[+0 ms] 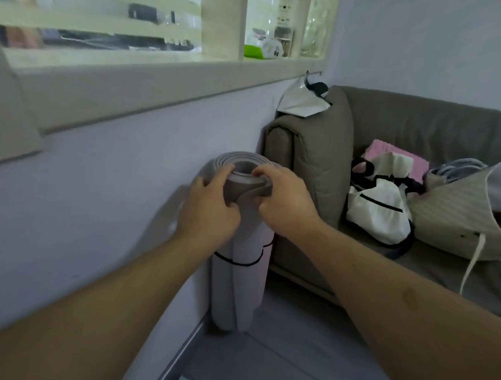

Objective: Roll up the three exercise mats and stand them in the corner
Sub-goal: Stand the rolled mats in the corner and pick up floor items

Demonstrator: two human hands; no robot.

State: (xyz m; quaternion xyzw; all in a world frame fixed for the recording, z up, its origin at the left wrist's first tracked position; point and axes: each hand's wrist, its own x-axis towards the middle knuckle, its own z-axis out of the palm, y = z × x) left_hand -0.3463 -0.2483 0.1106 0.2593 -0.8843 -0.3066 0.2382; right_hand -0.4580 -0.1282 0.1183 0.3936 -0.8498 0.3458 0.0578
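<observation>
Standing step: my left hand (210, 205) and right hand (283, 200) both grip the pale grey rolled foam mat (239, 276), upright by the wall (grey fabric sofa (317, 164) at three o'clock). Next: tuck that loose top edge, release gently.

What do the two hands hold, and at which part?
Both the left hand and right hand grip the top end of the upright rolled mat, fingers on its outer edge.
</observation>
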